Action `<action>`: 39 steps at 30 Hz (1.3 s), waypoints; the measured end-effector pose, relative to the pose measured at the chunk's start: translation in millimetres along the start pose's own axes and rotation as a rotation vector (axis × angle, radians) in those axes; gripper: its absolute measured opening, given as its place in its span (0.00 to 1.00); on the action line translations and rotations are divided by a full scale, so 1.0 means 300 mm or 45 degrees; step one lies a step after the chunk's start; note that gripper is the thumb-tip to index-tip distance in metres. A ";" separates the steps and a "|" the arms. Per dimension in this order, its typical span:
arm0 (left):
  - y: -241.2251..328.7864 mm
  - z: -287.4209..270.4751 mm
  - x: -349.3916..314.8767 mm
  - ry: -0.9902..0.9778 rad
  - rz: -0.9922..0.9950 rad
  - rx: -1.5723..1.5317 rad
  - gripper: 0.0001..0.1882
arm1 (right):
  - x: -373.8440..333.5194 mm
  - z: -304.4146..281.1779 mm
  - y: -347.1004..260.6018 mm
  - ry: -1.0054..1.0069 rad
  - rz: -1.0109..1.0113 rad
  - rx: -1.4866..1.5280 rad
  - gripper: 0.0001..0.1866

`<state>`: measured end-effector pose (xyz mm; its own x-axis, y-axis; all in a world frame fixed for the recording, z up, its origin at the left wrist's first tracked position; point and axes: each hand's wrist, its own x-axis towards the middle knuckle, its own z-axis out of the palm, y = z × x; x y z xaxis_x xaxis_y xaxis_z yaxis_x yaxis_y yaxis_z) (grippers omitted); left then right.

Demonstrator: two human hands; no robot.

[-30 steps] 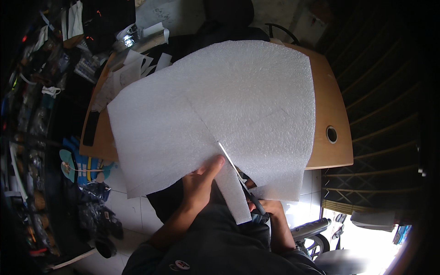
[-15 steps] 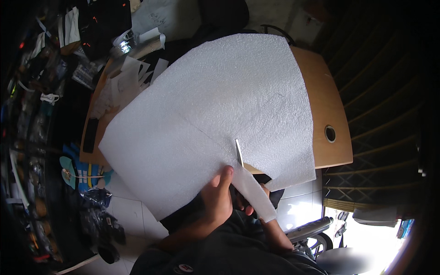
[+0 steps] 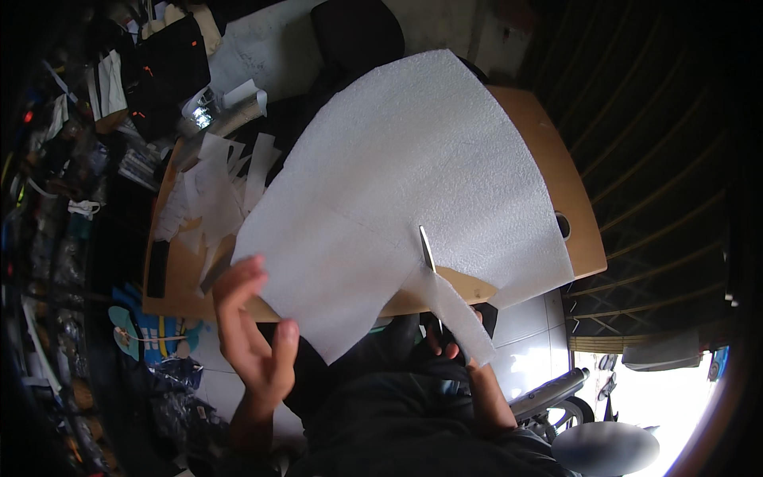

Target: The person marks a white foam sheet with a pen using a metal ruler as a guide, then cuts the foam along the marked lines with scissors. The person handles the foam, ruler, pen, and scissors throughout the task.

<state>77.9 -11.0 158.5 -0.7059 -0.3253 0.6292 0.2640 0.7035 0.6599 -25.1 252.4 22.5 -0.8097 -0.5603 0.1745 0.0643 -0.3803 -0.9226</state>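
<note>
A large white foam sheet (image 3: 373, 175) covers most of the table, its near edge hanging past the table's front. My right hand (image 3: 449, 342), partly hidden behind a narrow strip of the foam (image 3: 461, 314), grips a pair of scissors (image 3: 427, 248). One blade lies above the sheet at the inner end of a cut, where the strip joins the rest. My left hand (image 3: 253, 334) is off to the left beside the sheet's left corner, fingers apart and thumb raised, with nothing in it.
White foam offcuts (image 3: 211, 179) lie on the left of the wooden table (image 3: 548, 151), near a dark flat object (image 3: 156, 270). A dark chair (image 3: 358, 36) stands behind. Crowded shelves line the left; a folding metal gate (image 3: 660, 199) and a motorbike's exhaust (image 3: 548, 393) are at right.
My left hand has let go of the sheet near the cut and moved left. The sheet has turned and shifted right, and the scissors have moved slightly right with it.
</note>
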 end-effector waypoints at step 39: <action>-0.165 -0.182 0.376 -1.157 -0.473 0.104 0.23 | 0.002 -0.073 -0.039 -0.287 0.496 -0.293 0.22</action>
<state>20.9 -117.0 219.3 -0.9804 0.0513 -0.1903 -0.0988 0.7076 0.6997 -39.1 272.5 25.8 -0.6035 -0.7828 -0.1516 0.1862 0.0465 -0.9814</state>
